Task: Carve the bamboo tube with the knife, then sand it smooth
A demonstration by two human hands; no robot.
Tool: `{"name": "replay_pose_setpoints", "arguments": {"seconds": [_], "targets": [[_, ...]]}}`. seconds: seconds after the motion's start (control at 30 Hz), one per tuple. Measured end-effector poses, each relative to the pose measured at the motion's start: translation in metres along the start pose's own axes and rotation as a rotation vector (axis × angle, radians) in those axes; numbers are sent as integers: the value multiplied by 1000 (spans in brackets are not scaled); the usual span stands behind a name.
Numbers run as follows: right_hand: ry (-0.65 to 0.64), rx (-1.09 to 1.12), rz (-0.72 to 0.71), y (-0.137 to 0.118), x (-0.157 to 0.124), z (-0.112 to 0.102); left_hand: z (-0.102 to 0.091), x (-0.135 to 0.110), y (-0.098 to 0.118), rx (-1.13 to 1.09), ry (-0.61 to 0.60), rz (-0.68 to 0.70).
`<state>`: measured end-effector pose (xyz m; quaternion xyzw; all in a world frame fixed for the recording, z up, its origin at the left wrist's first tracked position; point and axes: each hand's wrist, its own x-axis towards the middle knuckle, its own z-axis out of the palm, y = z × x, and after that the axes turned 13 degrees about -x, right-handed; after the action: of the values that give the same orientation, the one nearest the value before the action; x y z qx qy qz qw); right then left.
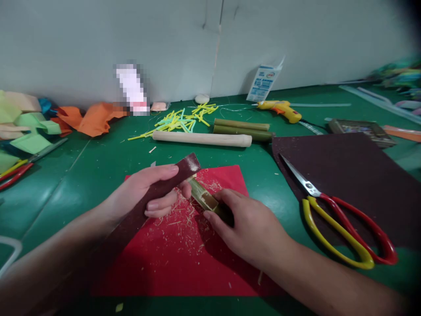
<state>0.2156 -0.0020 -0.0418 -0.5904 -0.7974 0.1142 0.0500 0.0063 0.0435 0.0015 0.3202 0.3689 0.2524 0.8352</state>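
Note:
My left hand (161,188) is closed on a long dark brown strip of sandpaper (161,186), thumb on top and fingers underneath. The strip's upper end, worn pale at the tip, sticks out past the thumb, and its lower end hangs along my forearm. A short green bamboo tube (201,195) with a rectangular opening cut in its side is gripped by my right hand (241,215). The tube's far end lies close to the left fingertips; whether they touch it I cannot tell. Below both hands, a red sheet (171,259) is strewn with pale shavings.
Scissors (311,188) with red and yellow handles lie on a dark brown sheet (355,171) at right. Behind are a pale stick (202,138), green bamboo tubes (243,131), yellow straw pieces (171,125) and a yellow glue gun (283,109). Coloured paper (95,120) is at left.

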Motion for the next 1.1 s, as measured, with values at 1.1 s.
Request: {"name": "replay_pose_setpoints", "arguments": {"seconds": [1.1], "targets": [[-17,18,22,2,2,4,-1,6,-48,1577,367,655]]}}
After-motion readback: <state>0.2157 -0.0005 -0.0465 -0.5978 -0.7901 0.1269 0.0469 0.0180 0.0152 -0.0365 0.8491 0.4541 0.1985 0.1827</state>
